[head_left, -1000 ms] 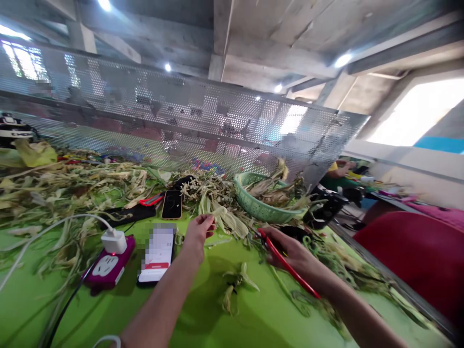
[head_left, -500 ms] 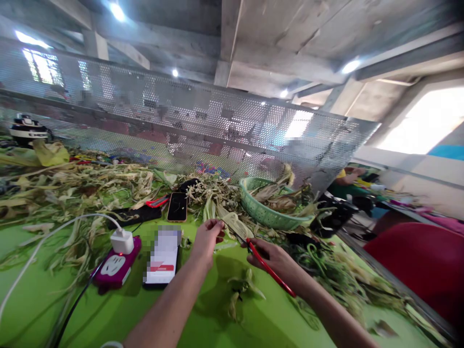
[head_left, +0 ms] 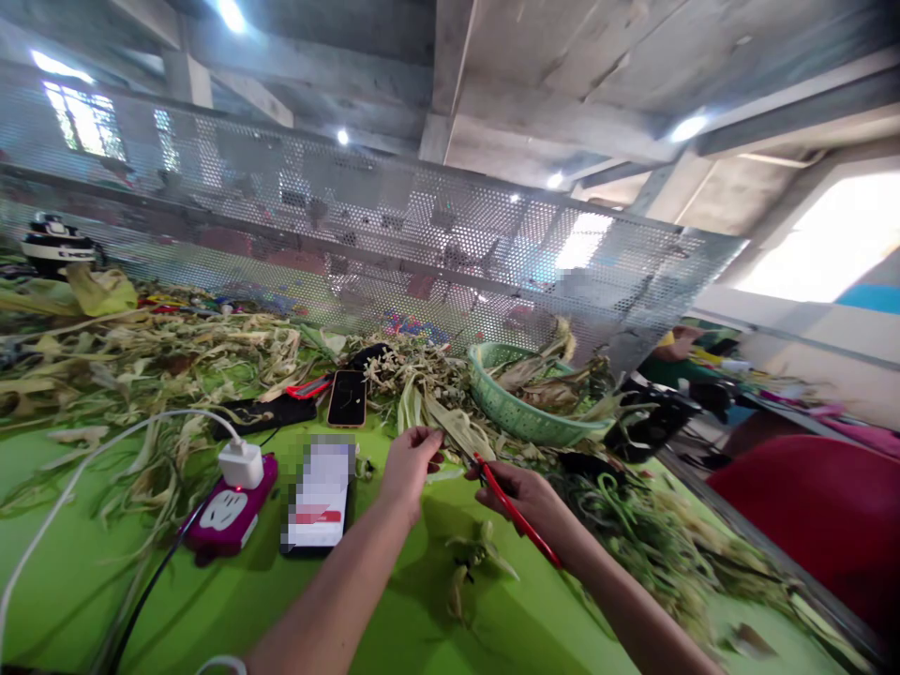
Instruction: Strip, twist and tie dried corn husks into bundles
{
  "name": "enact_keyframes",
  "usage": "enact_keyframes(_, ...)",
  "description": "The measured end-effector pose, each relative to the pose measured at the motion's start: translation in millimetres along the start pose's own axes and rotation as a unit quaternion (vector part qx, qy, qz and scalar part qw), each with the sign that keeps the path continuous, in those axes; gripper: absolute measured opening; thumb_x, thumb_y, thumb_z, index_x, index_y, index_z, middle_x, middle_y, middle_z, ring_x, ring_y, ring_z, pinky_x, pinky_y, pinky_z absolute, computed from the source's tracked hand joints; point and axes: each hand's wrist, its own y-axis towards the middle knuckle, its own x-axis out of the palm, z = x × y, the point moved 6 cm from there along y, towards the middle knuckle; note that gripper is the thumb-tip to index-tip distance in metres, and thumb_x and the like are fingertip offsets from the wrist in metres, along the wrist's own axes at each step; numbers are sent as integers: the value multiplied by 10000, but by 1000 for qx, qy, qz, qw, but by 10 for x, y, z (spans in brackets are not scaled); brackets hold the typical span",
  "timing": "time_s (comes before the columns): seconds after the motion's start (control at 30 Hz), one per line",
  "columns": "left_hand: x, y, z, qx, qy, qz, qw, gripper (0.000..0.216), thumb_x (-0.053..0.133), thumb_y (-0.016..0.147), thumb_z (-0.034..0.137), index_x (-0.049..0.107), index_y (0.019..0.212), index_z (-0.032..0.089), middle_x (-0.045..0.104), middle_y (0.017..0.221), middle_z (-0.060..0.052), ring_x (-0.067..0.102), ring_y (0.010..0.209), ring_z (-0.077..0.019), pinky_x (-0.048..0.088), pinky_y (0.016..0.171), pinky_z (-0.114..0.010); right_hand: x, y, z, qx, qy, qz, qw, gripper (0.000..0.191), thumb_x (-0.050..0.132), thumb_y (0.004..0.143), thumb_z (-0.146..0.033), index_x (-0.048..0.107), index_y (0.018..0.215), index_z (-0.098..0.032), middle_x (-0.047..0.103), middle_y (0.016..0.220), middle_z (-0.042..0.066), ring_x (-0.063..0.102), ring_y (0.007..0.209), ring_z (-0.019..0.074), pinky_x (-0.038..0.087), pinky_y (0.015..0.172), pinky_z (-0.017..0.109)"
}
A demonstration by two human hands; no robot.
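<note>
My left hand point(head_left: 413, 464) is closed in a pinch above the green table point(head_left: 394, 600). What sits between its fingertips is too small to make out. Pale dried husk strips point(head_left: 460, 433) lie just beyond the fingers. My right hand point(head_left: 524, 499) grips a slim red-handled tool point(head_left: 518, 516), which slants from upper left to lower right. The tool's head points toward my left fingertips, but its exact kind cannot be told. Below and between the hands, a small piece made of husk point(head_left: 478, 558) with leaf-like ends rests on the table.
Behind my hands stands a green basket point(head_left: 534, 427) of dried husks. A lit phone point(head_left: 320, 497), a purple power strip point(head_left: 235, 506) with a white charger, and a dark phone point(head_left: 347, 398) lie left. Green strands point(head_left: 633, 525) heap at right. A perforated metal screen point(head_left: 394, 234) rises behind.
Both hands stay close together with almost the same grip. The red handle has turned slightly in my right hand, its lower end shifting left and up. The view has shifted a little.
</note>
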Motion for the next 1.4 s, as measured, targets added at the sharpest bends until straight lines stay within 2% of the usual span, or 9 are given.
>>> enact_keyframes(0.27,-10,-4,1,-6,-6,-4,1000,318,755,569,395,584,708,165,605,666,15,513,553,-83,363,540,-214,-257,41,185,-10,-141,65,988,362,561,806,-457,677,1031,-199,717,845,29,647,758,236,486,666,293)
enact_keyframes(0.47,-2,-20,24,-10,-19,0,1000,299,736,593,365,573,748,169,631,675,18,511,536,-73,362,528,-208,-774,-36,567,61,-364,100,924,459,527,814,-325,566,1265,-251,652,1210,78,627,1027,302,467,805,353)
enact_keyframes(0.57,-7,-21,21,-10,-18,8,1000,304,740,590,370,572,742,167,631,669,15,511,535,-75,360,528,-211,-852,-93,493,78,-415,92,902,413,512,828,-293,599,1229,-239,661,1177,98,649,961,308,481,749,366)
enact_keyframes(0.67,-10,-25,20,-5,-15,11,1000,312,748,589,381,580,737,164,631,682,11,510,540,-76,361,536,-218,-734,-72,75,11,-341,164,925,310,456,896,-394,659,1094,-268,683,1102,69,650,920,266,486,738,340)
enact_keyframes(0.73,-2,-30,25,3,-17,7,1000,312,750,597,382,592,752,162,632,705,9,512,556,-77,370,555,-225,-482,15,-223,-70,-202,140,967,284,486,893,-428,669,1007,-243,697,1019,52,649,888,220,490,770,300)
enact_keyframes(0.83,10,-30,29,13,-35,5,999,308,763,592,361,593,755,163,619,715,14,512,579,-81,379,575,-230,-136,182,-446,-94,-63,111,987,310,556,853,-458,652,1013,-209,701,949,51,652,814,198,503,714,274)
enact_keyframes(0.93,22,-21,23,21,-66,0,998,315,780,577,347,585,740,161,587,680,30,498,577,-76,369,568,-221,26,306,-463,-96,-30,144,984,278,618,809,-437,655,920,-185,698,868,51,645,732,186,496,662,267)
enact_keyframes(1.1,64,-23,-28,7,-93,-35,995,302,778,592,333,593,747,150,572,668,27,487,563,-72,371,573,-221,34,353,-374,-123,-21,202,971,169,586,838,-332,656,804,-183,670,785,42,606,701,177,463,653,264)
enact_keyframes(1.4,99,-76,48,-6,48,-69,996,189,658,706,298,606,806,147,626,702,-5,526,608,-94,385,613,-228,-31,323,-268,-127,-23,131,983,114,543,853,-263,593,786,-187,602,726,6,528,672,152,399,614,234)
